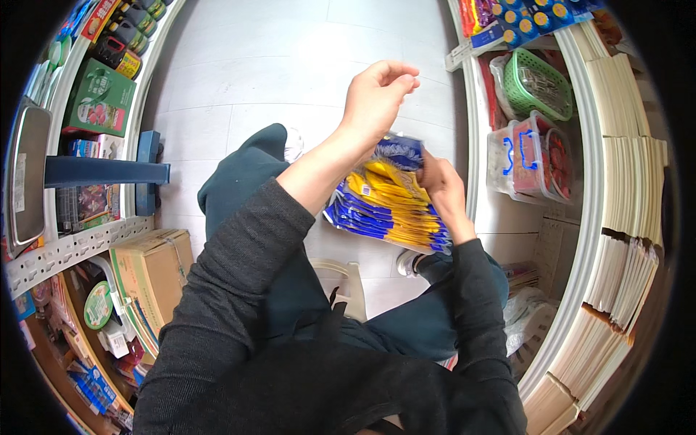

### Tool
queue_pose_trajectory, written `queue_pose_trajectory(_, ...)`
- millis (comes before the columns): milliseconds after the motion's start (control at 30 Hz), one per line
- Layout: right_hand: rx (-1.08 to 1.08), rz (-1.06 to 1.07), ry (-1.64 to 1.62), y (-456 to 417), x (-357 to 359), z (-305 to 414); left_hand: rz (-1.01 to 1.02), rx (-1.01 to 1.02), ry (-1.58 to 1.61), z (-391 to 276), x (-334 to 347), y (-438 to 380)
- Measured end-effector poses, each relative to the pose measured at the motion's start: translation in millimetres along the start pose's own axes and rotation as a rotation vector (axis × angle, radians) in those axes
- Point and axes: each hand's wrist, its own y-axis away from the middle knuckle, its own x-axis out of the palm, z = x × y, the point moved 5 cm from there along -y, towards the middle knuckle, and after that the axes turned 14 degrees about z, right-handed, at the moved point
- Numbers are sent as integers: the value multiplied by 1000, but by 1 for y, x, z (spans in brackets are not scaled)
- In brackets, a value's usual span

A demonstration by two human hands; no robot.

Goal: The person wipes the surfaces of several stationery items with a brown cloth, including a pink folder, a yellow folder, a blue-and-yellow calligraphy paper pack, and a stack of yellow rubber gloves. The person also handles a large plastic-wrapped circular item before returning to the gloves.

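My left hand [378, 100] is raised over the floor, its fingers curled towards the thumb, with nothing plainly seen between them. Below and to the right, my right hand [443, 182] grips the upper right edge of a bundle of blue and yellow plastic packets [389, 204]. The bundle fans out between my knees, above the floor. Its top end, dark blue with a pale pattern, is blurred, and my left wrist partly covers it. My right fingertips are hidden behind the packets.
Shelving stands on both sides. At right are a green plastic basket [563, 103], a clear tub [503, 163] and stacked paper goods [631, 187]. At left are a cardboard box [166, 272], a green box [100, 98] and a blue bar [109, 172] jutting out. A cream plastic stool [356, 291] is beneath me.
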Motion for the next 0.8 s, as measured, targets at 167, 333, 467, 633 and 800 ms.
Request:
queue_pose_trajectory(167, -5, -191, -806, 56, -45, -15, 58, -214, -154, 15, 24, 11)
queue_pose_trajectory(333, 149, -207, -1345, 69, -39, -28, 657, -593, 553, 69, 85, 44)
queue_pose_trajectory(467, 85, -419, -965, 71, -59, -33, 486, -680, 829, 88, 98, 45)
queue_pose_trajectory(633, -227, -54, 67, 76, -55, 19, 549, -658, 991, 87, 110, 36)
queue_pose_trajectory(800, -327, -100, 363, 72, -25, 39, 826, -700, 1293, 118, 123, 46)
